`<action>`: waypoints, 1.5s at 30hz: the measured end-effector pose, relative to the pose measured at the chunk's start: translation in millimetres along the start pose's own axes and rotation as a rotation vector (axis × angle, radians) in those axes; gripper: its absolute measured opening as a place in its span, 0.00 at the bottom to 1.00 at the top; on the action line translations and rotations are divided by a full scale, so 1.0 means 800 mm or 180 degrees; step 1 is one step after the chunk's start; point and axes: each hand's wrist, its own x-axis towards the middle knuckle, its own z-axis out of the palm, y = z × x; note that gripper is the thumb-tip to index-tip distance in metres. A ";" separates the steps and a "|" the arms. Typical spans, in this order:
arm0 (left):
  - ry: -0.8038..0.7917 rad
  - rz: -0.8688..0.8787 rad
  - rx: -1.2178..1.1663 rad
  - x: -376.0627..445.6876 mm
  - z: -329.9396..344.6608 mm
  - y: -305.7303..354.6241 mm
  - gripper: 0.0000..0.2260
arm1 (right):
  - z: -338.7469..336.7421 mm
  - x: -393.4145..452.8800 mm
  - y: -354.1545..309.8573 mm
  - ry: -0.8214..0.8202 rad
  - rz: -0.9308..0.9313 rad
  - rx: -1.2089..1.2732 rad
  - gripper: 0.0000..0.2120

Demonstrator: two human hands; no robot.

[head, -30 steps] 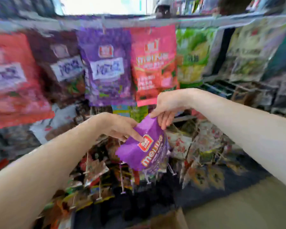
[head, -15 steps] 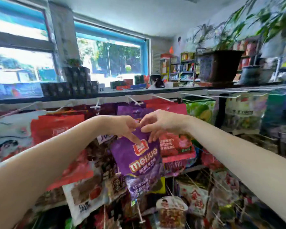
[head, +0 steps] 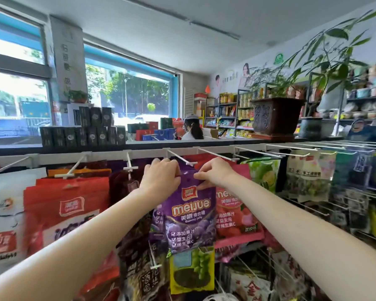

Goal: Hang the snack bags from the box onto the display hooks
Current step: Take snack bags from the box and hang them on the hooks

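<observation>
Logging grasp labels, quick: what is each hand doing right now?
Left hand: pinches the purple gummy bag by its top edge.
Right hand: pinches the same bag's top.

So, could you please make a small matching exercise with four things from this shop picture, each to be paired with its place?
Things:
1. purple snack bag
2. pink snack bag
3. dark plant pot
4. yellow-green bag

Places:
A. on top of the rack, to the right
B. pinched at its top edge by the left hand and right hand, just under a white hook
C. hanging below the purple bag
D. hanging right of the purple bag

Pairs: 1-B, 2-D, 3-A, 4-C
</observation>
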 end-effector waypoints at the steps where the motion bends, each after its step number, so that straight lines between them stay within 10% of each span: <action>1: 0.0309 0.0004 0.0232 -0.003 0.007 0.001 0.12 | 0.001 0.007 0.003 0.0108 -0.0027 -0.0012 0.02; 9: 0.0181 0.0307 0.0056 -0.005 0.042 -0.002 0.23 | 0.008 0.047 0.015 0.0066 -0.0365 -0.0215 0.09; 26: 0.0437 0.0461 -0.0150 0.017 0.049 -0.006 0.10 | -0.008 0.064 0.022 -0.0458 -0.0297 0.0262 0.08; 36: 0.0221 -0.0030 -0.0452 0.028 0.048 -0.001 0.10 | 0.006 0.059 0.021 0.0074 -0.0142 -0.0084 0.03; 45: -0.0208 0.0701 0.0725 -0.038 0.092 -0.002 0.28 | 0.049 0.012 0.079 0.0283 -0.1243 -0.1639 0.39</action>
